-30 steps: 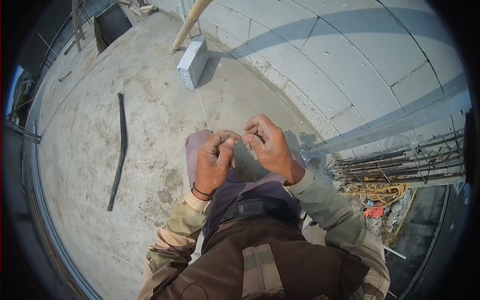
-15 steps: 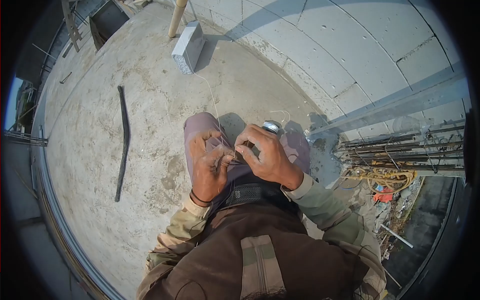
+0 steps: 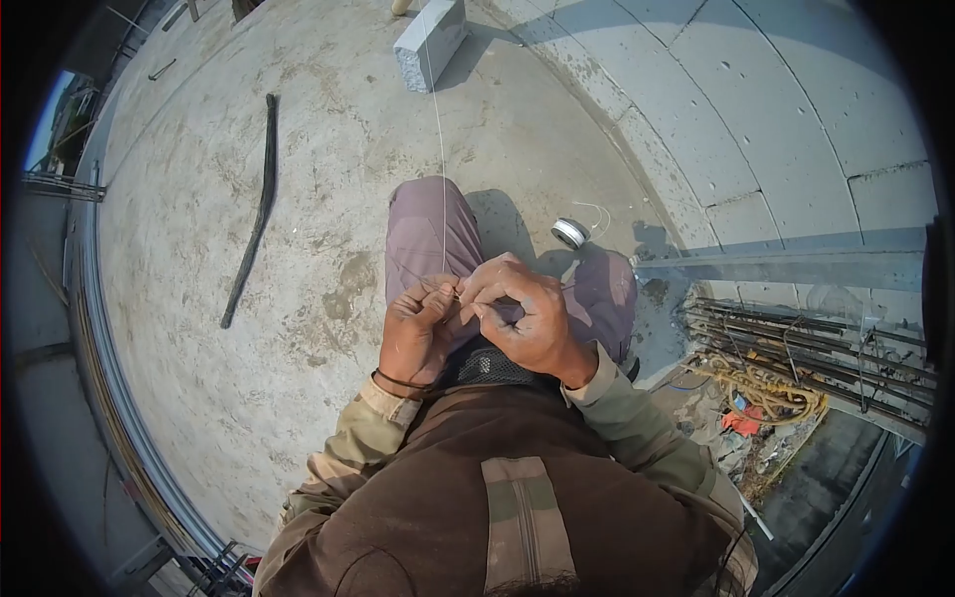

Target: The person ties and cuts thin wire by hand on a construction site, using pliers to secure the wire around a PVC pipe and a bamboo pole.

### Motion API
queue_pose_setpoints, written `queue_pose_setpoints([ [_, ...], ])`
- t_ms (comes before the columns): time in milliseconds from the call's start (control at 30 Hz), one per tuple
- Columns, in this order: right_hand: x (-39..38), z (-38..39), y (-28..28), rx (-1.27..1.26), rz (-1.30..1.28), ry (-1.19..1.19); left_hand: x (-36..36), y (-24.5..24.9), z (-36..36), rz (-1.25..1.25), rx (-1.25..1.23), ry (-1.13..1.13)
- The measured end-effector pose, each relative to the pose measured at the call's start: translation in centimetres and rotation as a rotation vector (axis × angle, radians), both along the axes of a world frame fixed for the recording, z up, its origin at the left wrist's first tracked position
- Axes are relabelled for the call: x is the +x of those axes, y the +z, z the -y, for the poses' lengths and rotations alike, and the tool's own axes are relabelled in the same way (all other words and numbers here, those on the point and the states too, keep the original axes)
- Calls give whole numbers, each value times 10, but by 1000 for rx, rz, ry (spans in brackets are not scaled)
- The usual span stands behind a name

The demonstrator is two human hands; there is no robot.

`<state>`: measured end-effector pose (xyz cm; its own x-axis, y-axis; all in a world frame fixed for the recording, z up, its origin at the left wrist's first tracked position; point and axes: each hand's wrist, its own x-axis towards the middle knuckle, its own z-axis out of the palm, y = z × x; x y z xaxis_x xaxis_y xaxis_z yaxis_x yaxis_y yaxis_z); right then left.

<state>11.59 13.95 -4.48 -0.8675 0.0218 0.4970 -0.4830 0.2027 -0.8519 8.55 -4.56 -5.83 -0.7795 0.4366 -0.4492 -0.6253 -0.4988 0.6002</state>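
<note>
A thin white string [image 3: 441, 149] runs down from the pale grey block [image 3: 430, 48] to my hands, which meet in front of my waist. My left hand [image 3: 416, 323] is closed, thumb and fingers pinching the string. Close beside it, my right hand [image 3: 527, 313] has its thumb and fingertips pinched together on the string too, the fingers curved in a loop. What the fingertips do with the string is too small to make out. A spool of string [image 3: 570, 234] rests on the floor beyond my right hand, with a loose white end lying near it.
A dark, long strip [image 3: 257, 214] lies on the concrete floor at left. The block wall [image 3: 766, 119] rises at right. Steel bars [image 3: 796, 333] and a coil of yellow rope [image 3: 771, 393] lie low on the right. Metal pipes [image 3: 99, 338] run along the left edge.
My view has shifted, so the block sits higher and the spool shows fully. My left hand's fingers have closed in more, and the string now runs straighter from the block.
</note>
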Motion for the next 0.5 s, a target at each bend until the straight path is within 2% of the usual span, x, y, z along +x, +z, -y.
queue_pose_setpoints([
  [67, -1, 3, 5, 44, -13, -1, -7, -2, 8, 27, 28, -9],
  [133, -3, 3, 8, 92, -30, -8, -13, -6, 10, -9, 195, 37],
  [167, -4, 2, 8, 101, -24, -25, -16, -7, 10, -16, 197, 37],
  [233, -6, 3, 7, 111, -24, -46, -22, -1, 8, -246, 255, -7],
  [267, -5, 3, 6, 27, 55, -54, -24, 1, 7, -249, 256, -11],
  [367, -4, 5, 8, -97, 185, -67, -27, 10, 8, -384, 218, -139],
  [433, -3, 4, 13, -133, 241, -66, -30, 15, 13, -455, 42, -288],
  [467, -3, 2, 16, -43, 210, -64, -30, 15, 15, -451, 44, -291],
  [500, -4, 1, 18, 47, 179, -58, -28, 15, 17, -451, -74, -308],
])
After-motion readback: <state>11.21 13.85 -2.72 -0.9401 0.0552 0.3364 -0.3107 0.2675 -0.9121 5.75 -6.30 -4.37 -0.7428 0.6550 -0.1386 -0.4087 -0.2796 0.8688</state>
